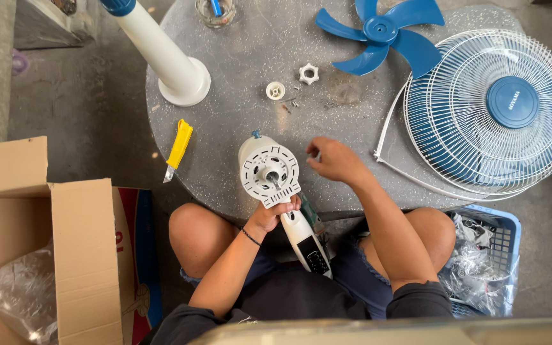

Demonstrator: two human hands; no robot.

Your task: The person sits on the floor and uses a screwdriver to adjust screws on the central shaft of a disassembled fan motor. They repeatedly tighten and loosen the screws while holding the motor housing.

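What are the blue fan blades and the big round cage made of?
The blue fan blades look like plastic: smooth, one solid colour, moulded in one piece with a slight shine. The round cage looks like thin metal wire coated white, judging by its fine, even spokes and rings, though that is less sure. Its blue centre cap looks plastic too.

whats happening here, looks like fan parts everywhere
A seated person has a fan in pieces on a round grey table. The left hand grips the white motor housing, shaft facing up. The right hand hovers beside it, fingers pinched, possibly on a small part. The blue blade, wire grilles, two white plastic nuts and a yellow utility knife lie on the table.
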